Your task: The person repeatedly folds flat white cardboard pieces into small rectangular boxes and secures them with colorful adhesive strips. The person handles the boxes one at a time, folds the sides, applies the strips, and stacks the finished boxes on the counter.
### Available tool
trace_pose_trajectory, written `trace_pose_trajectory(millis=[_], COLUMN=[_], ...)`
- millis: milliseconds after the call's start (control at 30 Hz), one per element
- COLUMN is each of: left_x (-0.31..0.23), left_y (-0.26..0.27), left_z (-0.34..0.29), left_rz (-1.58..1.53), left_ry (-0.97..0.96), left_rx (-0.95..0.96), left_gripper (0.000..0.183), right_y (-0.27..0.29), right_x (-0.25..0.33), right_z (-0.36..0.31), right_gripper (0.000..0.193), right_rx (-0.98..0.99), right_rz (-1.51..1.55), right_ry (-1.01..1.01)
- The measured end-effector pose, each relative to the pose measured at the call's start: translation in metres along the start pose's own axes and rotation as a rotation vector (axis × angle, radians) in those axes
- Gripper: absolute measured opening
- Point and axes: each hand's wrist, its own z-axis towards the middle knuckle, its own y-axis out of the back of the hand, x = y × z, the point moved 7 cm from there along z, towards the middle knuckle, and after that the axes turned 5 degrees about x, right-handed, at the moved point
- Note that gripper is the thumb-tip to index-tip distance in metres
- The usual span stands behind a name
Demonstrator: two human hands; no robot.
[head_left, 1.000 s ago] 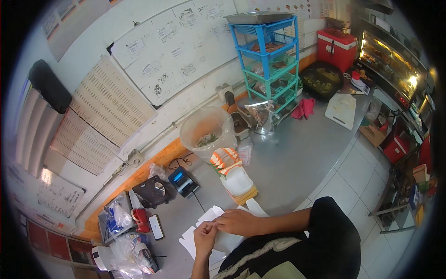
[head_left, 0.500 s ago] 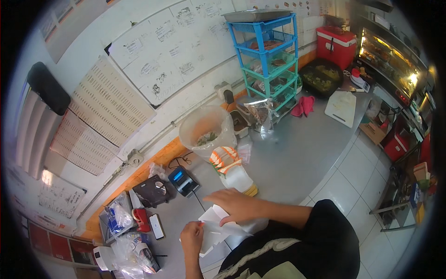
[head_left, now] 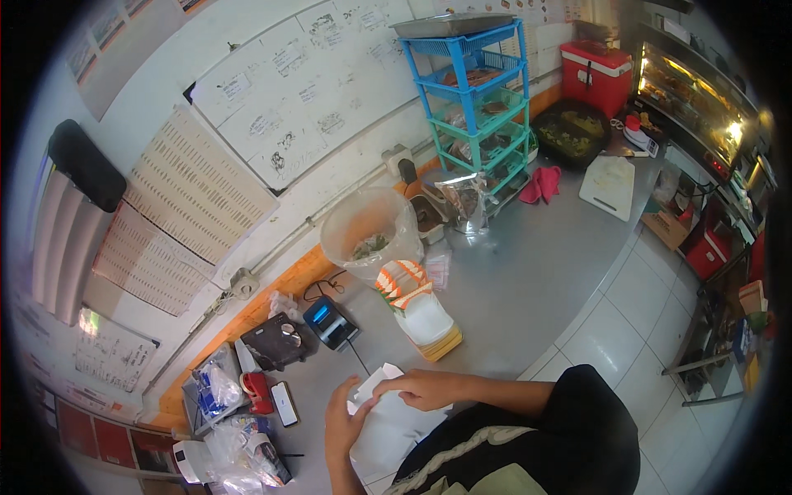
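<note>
A white paper food carton (head_left: pixel 384 445), partly folded with flaps standing up, lies at the near table edge against my body. My left hand (head_left: pixel 342 421) grips its upper left part, thumb on the inside and fingers along the outer side. The fingers of my right hand (head_left: pixel 425 388) are closed on the carton's far edge, close to my left fingertips. Just beyond stands a stack of flat cartons (head_left: pixel 429 322), white inside with yellowish edges. Orange-and-white patterned cartons (head_left: pixel 403 279) lean at its far end.
A card terminal (head_left: pixel 328 322), a phone (head_left: pixel 285 403) and a red tape dispenser (head_left: pixel 256 393) sit to the left. Behind the stack stands a plastic-lined bin (head_left: pixel 371 231). Farther back are a blue-green basket rack (head_left: pixel 470 107), a pink cloth (head_left: pixel 542 185) and a white cutting board (head_left: pixel 608 188).
My right hand has drawn back toward me from over the carton and now pinches its far edge beside my left fingers. The left hand has shifted its hold upward.
</note>
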Motion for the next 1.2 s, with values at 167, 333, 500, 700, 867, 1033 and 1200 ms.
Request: trace_pose_trajectory(millis=[167, 333, 500, 700, 867, 1033, 1200], left_x=[-0.015, 0.012, 0.013, 0.007, 0.003, 0.009, 0.009], left_y=[-0.04, -0.061, -0.032, -0.032, -0.038, -0.029, -0.023], left_z=[-0.01, -0.021, -0.001, -0.002, -0.002, -0.004, 0.0], left_rz=[0.034, -0.669, -0.782, -1.03, -0.993, -0.885, -0.803], left_ry=[0.253, 0.118, 0.152, 0.275, 0.278, 0.253, 0.273], left_rx=[-0.055, -0.32, 0.002, -0.226, -0.251, -0.238, -0.282], left_gripper=[0.026, 0.013, 0.02, 0.017, 0.013, 0.008, 0.009], right_y=[0.007, 0.018, 0.023, 0.003, 0.009, 0.018, 0.012], right_x=[-0.022, -0.021, -0.008, 0.007, -0.001, 0.007, 0.007], right_z=[0.005, 0.005, 0.008, 0.024, 0.025, 0.02, 0.022], right_gripper=[0.025, 0.026, 0.032, 0.035, 0.034, 0.04, 0.025], right_rx=[-0.23, -0.334, -0.333, -0.421, -0.365, -0.494, -0.588], right_rz=[-0.034, -0.078, -0.426, -0.594, -0.55, -0.341, -0.392], right_ry=[-0.076, 0.078, 0.171, 0.174, 0.128, 0.232, 0.277])
